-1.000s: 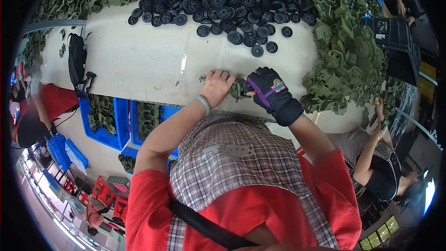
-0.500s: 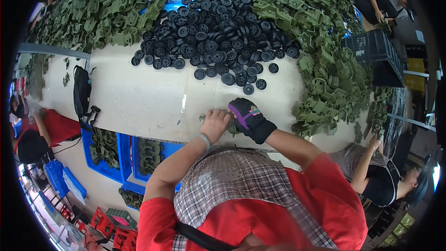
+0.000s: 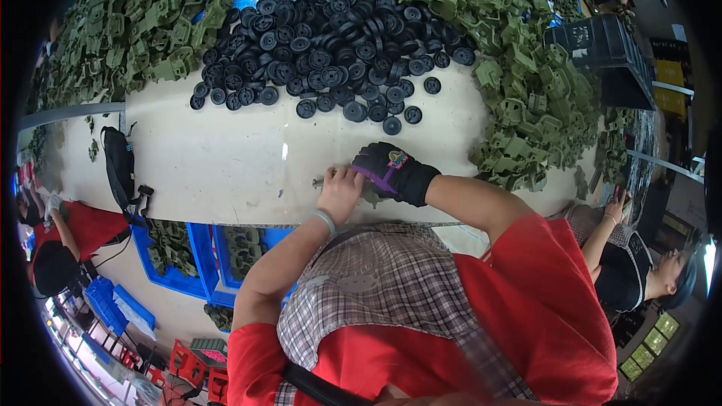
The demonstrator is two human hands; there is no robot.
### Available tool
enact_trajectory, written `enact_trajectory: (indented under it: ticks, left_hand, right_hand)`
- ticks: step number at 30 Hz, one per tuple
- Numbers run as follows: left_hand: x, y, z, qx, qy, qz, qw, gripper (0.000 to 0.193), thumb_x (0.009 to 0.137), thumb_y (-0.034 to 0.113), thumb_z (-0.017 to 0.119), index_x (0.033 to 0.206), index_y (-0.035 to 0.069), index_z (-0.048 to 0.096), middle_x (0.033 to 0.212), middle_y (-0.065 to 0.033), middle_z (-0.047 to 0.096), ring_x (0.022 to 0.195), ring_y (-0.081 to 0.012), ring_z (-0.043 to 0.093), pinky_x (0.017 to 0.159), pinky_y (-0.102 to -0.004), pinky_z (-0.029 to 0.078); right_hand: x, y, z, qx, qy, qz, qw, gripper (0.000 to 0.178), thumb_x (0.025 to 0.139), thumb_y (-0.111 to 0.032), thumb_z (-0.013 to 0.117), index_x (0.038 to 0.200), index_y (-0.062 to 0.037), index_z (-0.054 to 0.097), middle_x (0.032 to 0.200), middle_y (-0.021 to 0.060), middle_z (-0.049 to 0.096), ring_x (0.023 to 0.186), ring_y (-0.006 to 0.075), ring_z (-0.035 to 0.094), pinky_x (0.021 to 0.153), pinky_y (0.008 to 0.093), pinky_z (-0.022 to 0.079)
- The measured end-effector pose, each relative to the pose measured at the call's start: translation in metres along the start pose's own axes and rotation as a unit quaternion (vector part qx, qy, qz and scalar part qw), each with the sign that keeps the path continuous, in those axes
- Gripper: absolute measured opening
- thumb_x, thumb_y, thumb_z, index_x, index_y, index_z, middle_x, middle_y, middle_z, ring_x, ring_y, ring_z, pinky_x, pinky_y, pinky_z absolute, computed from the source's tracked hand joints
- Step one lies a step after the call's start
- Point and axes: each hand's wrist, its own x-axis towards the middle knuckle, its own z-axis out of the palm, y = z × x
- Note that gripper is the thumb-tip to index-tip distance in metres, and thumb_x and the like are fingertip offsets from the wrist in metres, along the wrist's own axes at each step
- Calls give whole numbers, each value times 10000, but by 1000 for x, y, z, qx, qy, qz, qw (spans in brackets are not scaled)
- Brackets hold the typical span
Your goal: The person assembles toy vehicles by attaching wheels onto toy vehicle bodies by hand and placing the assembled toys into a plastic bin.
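At the table's near edge my bare left hand (image 3: 341,191) is closed on a small green plastic part (image 3: 371,195). Most of that part is hidden under the fingers; only bits of it show at either side of the hand. My right hand (image 3: 395,173), in a black and purple glove, presses against the same part from the right, fingers curled and close to the left fingertips. Beyond both hands spreads a heap of black toy wheels (image 3: 323,53), with a few loose wheels (image 3: 391,125) nearest to me.
Green plastic toy bodies lie in piles at the left (image 3: 158,22) and right (image 3: 519,105). A black crate (image 3: 602,49) stands at the right, a black strapped bag (image 3: 119,162) at the left. Blue bins (image 3: 203,256) sit below the edge. Co-workers are at both sides.
My hands stay together on the green part, and the gloved right hand has turned slightly, its wrist more sideways. The view has shifted a little. A co-worker's arm at the right has moved.
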Motion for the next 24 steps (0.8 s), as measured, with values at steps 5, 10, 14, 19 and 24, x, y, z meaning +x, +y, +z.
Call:
enact_trajectory:
  ticks: [5,10,14,19,24]
  left_hand:
    - [0,-2,-10,-96,-33,-14,995,385,910,143,652,1294,129,632,1282,-116,656,1280,-325,594,1149,-609,414]
    - [4,-2,-33,55,-34,-30,997,734,901,79,690,1575,307,512,1707,-153,344,1622,-419,241,1213,-817,175]
    - [-17,-15,-36,86,3,-67,994,927,844,-15,688,1662,313,401,1792,-166,195,1646,-470,166,1217,-806,163]
    - [-33,7,-10,-262,234,-273,895,949,797,-5,749,1646,49,327,1682,-253,278,1580,-479,253,1275,-613,257]
    - [-16,36,52,-611,242,-467,591,1083,838,196,906,1624,-68,209,1507,-247,435,1392,-374,492,1161,-450,445]
  right_hand:
    - [-22,-14,18,48,85,95,991,367,888,-237,707,1194,-36,680,1107,217,709,1095,434,672,973,514,533]
    - [-41,-35,37,314,114,373,866,446,979,-256,671,1327,20,625,1325,273,657,1242,441,634,1056,480,511]
    - [-50,18,30,31,288,259,922,398,905,-218,752,1240,-18,673,1138,225,722,1053,432,690,930,513,555]
    - [-32,51,11,-69,258,274,924,379,840,-165,774,1198,-71,694,1103,198,714,1035,428,679,889,533,554]
    - [-26,35,14,-58,222,310,923,225,814,-168,790,1006,-108,687,1021,169,693,990,413,672,816,548,528]
